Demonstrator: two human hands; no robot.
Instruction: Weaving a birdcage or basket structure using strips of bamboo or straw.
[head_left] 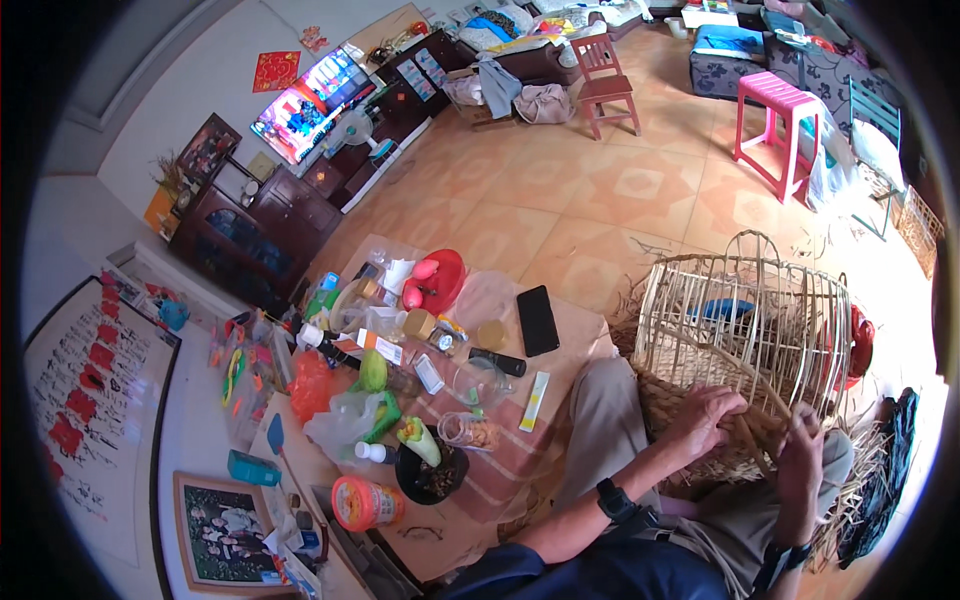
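A half-woven basket (690, 395) rests against my knees, with bare upright stakes above and a braided straw wall below. My left hand (708, 418) is closed at the woven edge, its fingertips pinching a flat tan straw strand. Close by on the right, my right hand (802, 445) holds a straw strand (762, 400) between thumb and fingers. The strands cross between the two hands, in front of the stakes. Through the stakes a blue object (722, 308) shows, partly hidden. Fingers cover the exact spot where the strands meet the weave.
Left of my knee stands a cluttered low table (480, 400) with a black phone (537, 320), a red bowl (440, 280), a dark pot (430, 475) and an orange-red tub (365, 503). Loose straw (850, 500) litters the floor. A pink stool (775, 125) and wooden chair (603, 88) stand beyond.
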